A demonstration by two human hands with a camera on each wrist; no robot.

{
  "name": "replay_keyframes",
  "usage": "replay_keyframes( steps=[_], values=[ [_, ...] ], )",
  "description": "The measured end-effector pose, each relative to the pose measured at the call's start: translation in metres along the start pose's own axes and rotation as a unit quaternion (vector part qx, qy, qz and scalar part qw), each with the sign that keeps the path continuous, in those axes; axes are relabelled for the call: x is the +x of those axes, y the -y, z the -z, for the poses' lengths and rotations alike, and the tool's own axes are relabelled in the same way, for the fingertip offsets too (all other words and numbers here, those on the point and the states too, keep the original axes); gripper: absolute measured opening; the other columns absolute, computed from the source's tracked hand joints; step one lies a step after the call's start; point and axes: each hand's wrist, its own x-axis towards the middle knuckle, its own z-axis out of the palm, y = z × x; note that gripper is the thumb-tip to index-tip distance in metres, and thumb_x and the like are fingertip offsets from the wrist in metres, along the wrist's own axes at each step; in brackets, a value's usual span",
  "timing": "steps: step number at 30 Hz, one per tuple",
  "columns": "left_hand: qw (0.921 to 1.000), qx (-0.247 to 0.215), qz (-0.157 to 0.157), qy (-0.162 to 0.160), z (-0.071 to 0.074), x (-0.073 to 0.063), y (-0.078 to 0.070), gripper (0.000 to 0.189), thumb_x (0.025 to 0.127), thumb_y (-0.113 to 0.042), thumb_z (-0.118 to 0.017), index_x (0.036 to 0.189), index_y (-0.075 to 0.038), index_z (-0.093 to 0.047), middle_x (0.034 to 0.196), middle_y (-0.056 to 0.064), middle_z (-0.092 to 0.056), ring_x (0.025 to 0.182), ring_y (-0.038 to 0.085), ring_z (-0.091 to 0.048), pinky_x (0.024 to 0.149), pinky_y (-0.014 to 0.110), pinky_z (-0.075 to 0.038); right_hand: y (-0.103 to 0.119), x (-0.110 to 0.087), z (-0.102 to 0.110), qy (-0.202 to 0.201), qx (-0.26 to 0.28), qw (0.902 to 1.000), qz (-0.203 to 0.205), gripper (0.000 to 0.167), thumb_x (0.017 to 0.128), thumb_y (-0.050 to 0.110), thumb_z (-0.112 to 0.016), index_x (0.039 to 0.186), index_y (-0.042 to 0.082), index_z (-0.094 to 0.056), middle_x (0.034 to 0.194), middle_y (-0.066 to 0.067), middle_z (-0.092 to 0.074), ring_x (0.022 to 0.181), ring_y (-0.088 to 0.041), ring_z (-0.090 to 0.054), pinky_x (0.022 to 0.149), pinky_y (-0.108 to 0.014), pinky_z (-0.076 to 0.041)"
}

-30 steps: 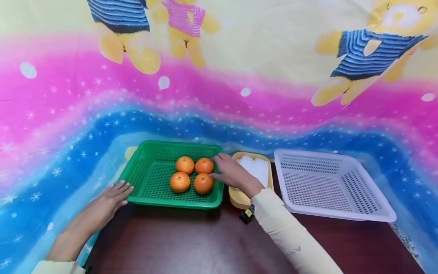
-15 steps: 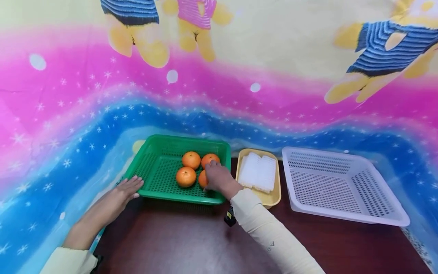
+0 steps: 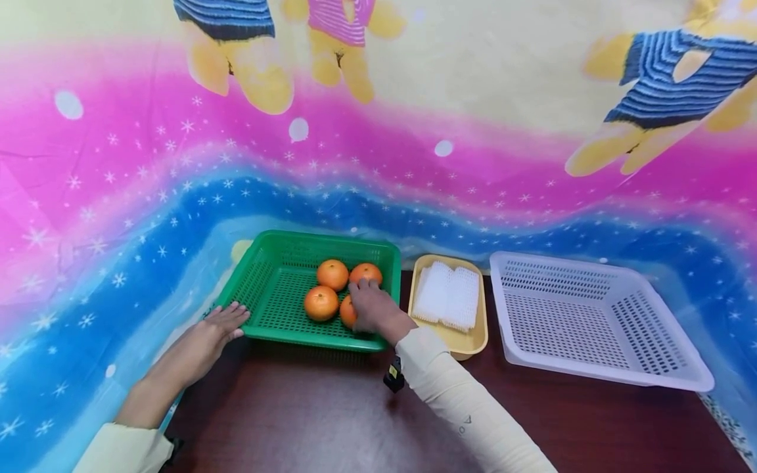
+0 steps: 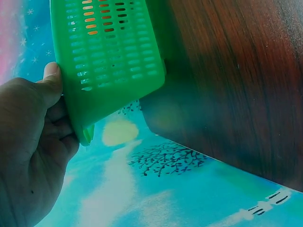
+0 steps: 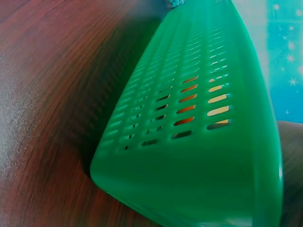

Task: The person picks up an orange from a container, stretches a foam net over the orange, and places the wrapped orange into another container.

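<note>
In the head view, my right hand (image 3: 377,307) reaches over the right side of a green basket (image 3: 278,335). Its fingers curl over the front right orange (image 3: 347,313), covering much of it. Three other oranges sit close by: one at back right (image 3: 365,272), one at back left (image 3: 332,274), one at front left (image 3: 321,303). My left hand (image 3: 207,335) rests on the basket's left front corner with fingers extended. The left wrist view has the left thumb (image 4: 53,78) against the green rim. Basket wall hides most of the right hand in the right wrist view.
A yellow tray (image 3: 473,340) holding white foam net sleeves (image 3: 446,295) stands right of the green basket. Farther right is a white perforated basket (image 3: 568,368). All stand on a dark wooden table (image 3: 307,407), with a patterned cloth (image 3: 414,177) behind.
My right hand has moved from the basket's right rim down onto the front right orange. The left hand stays at the corner. The head view has shifted slightly.
</note>
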Motion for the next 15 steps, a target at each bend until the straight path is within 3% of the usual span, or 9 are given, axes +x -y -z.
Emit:
replay_keyframes(
  steps=[4,7,11,15],
  values=[
    [1.0000,-0.003,-0.004,-0.003,-0.001,0.000,-0.001,0.043,0.104,-0.011,-0.057,0.143,0.005,-0.054,0.150,0.029,-0.050,0.144,0.051,-0.040,0.115,0.067,-0.032,-0.002,0.000,-0.001,-0.008,0.011,0.9999,0.001,0.084,0.082,0.038,-0.086,0.148,0.010,-0.043,0.148,-0.020,-0.045,0.126,-0.037,-0.052,0.091,-0.046,-0.058],
    [1.0000,-0.004,0.002,0.001,0.000,0.000,-0.001,0.043,0.105,-0.013,-0.056,0.145,0.004,-0.053,0.152,0.029,-0.049,0.145,0.051,-0.038,0.114,0.068,-0.033,-0.006,-0.001,0.002,-0.020,0.087,0.9960,0.000,0.084,0.081,0.031,-0.087,0.149,0.010,-0.043,0.148,-0.022,-0.039,0.116,-0.033,-0.058,0.085,-0.042,-0.059],
    [0.9999,-0.004,0.011,0.003,0.000,-0.001,-0.001,0.044,0.105,-0.014,-0.056,0.145,0.003,-0.053,0.153,0.028,-0.048,0.145,0.051,-0.038,0.113,0.069,-0.034,-0.014,-0.003,0.008,-0.044,0.211,0.9763,0.021,0.082,0.081,0.022,-0.086,0.150,0.009,-0.044,0.152,-0.021,-0.033,0.113,-0.030,-0.060,0.090,-0.043,-0.057],
    [0.9999,-0.001,0.011,0.004,0.000,0.000,-0.001,0.045,0.106,-0.018,-0.055,0.146,0.002,-0.053,0.153,0.028,-0.048,0.144,0.051,-0.039,0.111,0.069,-0.036,-0.025,-0.008,0.013,-0.070,0.298,0.9509,0.045,0.086,0.080,0.025,-0.088,0.152,0.008,-0.045,0.153,-0.015,-0.045,0.121,-0.030,-0.059,0.099,-0.047,-0.055]
  ],
)
